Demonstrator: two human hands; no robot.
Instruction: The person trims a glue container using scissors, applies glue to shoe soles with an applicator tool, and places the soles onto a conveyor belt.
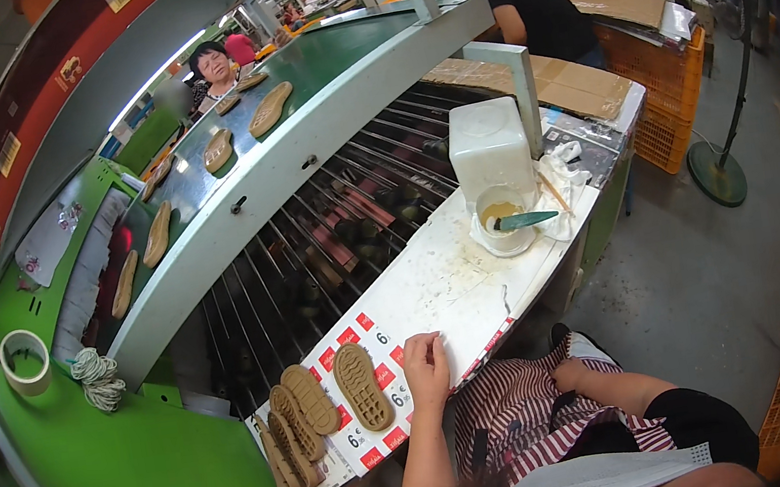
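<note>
My left hand (pixel 426 368) rests at the near edge of the white work table (pixel 446 285), its fingers curled in loosely with nothing visible in them. Just left of it lies a tan shoe sole (pixel 363 387), tread side up, on printed red and white paper (pixel 378 337). Further left, several more tan soles (pixel 294 424) lean against one another in a row. My right hand (pixel 570 376) lies low on my striped apron (pixel 508 406); its fingers are mostly hidden. To the right on the table, a brush with a green handle (pixel 528 219) lies across a cup of yellowish liquid (pixel 506 237).
Behind the cup stands a white plastic jug (pixel 489 145), beside a crumpled cloth (pixel 563 181). A pale metal frame (pixel 300 171) borders a green conveyor belt (pixel 242 150) carrying several soles. Metal rods (pixel 312 254) span below it. Orange crates (pixel 654 97) and two people stand beyond.
</note>
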